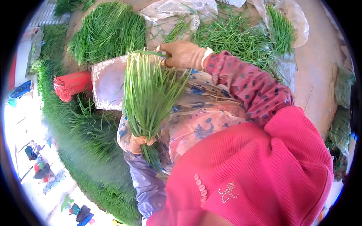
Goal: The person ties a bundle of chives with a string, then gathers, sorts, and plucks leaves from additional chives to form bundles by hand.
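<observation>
My left hand, in a light glove, is closed around the lower part of a bunch of chives. The long leaves fan upward, with their pale ends at the top, and dark green tips hang below the fist. My right hand, in a tan glove, is at the top of the bunch. Its fingers are pinched together on a green chive leaf that lies across the pale ends. Beneath the bunch, a patterned plastic apron covers my lap.
A worn flat board lies left of the bunch, beside a red bundle with a frayed end. Piled chives lie beyond, with loose ones near clear plastic sheeting. More greens line the left side.
</observation>
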`<state>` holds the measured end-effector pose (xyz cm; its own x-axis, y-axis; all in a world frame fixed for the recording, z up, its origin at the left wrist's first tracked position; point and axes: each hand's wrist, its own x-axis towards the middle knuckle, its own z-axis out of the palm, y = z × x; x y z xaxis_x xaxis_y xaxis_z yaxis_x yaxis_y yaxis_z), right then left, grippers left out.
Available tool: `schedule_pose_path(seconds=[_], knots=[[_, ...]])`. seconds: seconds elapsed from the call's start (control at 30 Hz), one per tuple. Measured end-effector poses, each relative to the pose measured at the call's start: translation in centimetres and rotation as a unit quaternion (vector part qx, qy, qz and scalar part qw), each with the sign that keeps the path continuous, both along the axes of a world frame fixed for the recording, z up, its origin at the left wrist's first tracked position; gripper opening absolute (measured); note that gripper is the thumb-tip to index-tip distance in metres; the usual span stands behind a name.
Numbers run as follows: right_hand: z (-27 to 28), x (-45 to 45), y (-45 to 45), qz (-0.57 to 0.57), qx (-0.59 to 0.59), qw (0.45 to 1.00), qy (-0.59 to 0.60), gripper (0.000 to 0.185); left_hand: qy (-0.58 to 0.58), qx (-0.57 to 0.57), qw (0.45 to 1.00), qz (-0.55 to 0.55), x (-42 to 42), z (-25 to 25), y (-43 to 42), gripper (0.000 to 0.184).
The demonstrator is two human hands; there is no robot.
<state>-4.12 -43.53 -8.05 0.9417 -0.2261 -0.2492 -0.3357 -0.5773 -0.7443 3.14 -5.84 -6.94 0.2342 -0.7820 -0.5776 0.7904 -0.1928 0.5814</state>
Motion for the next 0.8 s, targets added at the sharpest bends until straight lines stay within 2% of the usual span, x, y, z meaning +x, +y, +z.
schedule_pose_path(seconds=[0.03,0.07,0.1,0.13,0.17,0.2,0.23,0.3,0.33,0.4,0.47,0.5,0.6,0.67,0.7,0.73,0.8], knots=[[0.3,0.5,-0.2,0.003,0.002,1.0,-0.004,0.049,-0.006,-0.025,1.0,0.0,-0.2,0.3,-0.2,0.049],[0.4,1.2,-0.7,-0.022,0.045,0.998,-0.026,0.041,-0.102,-0.003,0.994,-0.049,-0.2,0.8,-0.2,0.045],[0.3,2.0,-1.3,-0.044,0.087,0.994,-0.045,0.034,-0.104,-0.001,0.994,-0.043,-0.6,1.0,-0.2,0.045],[-0.7,2.7,-2.2,-0.074,0.073,0.98,-0.168,0.022,-0.087,-0.004,0.996,0.001,-1.1,1.2,0.0,0.048],[-1.6,2.4,-3.6,-0.191,0.212,0.948,-0.14,0.022,-0.069,-0.007,0.997,0.046,-1.4,1.3,0.3,0.053],[-0.1,1.6,-4.6,-0.304,0.343,0.883,-0.104,0.022,-0.046,-0.037,0.998,-0.005,-0.5,0.5,1.4,0.053],[-0.1,0.9,-5.0,-0.3,0.346,0.883,-0.103,0.022,-0.047,-0.034,0.998,-0.001,-0.5,0.1,1.6,0.053],[0.0,0.3,-5.6,-0.293,0.418,0.847,-0.149,0.028,0.011,-0.129,0.992,0.006,-0.3,-0.8,1.6,0.05],[2.1,-0.8,-4.1,-0.215,0.401,0.88,-0.136,0.03,0.015,-0.179,0.983,-0.032,0.5,-2.6,2.4,0.047],[5.5,-1.5,-0.9,-0.081,0.296,0.951,-0.042,0.034,0.009,-0.193,0.98,-0.041,0.9,-3.4,2.4,0.047],[6.4,-1.2,2.2,0.04,0.25,0.967,0.016,0.034,0.002,-0.191,0.981,-0.041,0.9,-3.3,1.8,0.047],[5.5,-0.9,3.4,0.094,0.241,0.965,0.025,0.043,0.002,-0.191,0.981,-0.041,0.8,-3.1,1.5,0.047],[5.1,-0.8,4.3,0.078,0.29,0.952,0.059,0.039,-0.005,-0.186,0.982,-0.038,0.5,-2.4,1.4,0.047],[3.9,-0.8,2.7,0.02,0.476,0.879,-0.021,0.033,-0.014,-0.18,0.983,-0.034,0.2,-2.0,1.8,0.047],[2.4,-0.5,1.9,-0.011,0.649,0.758,-0.066,0.024,-0.017,-0.18,0.983,-0.033,0.2,-1.9,1.8,0.047],[1.3,-0.2,0.7,-0.044,0.79,0.602,-0.108,0.018,-0.025,-0.18,0.983,-0.032,0.1,-1.7,1.9,0.047],[0.3,0.3,-2.6,-0.039,0.884,0.43,-0.177,0.016,-0.037,-0.182,0.982,-0.031,0.1,-1.5,2.0,0.047]])
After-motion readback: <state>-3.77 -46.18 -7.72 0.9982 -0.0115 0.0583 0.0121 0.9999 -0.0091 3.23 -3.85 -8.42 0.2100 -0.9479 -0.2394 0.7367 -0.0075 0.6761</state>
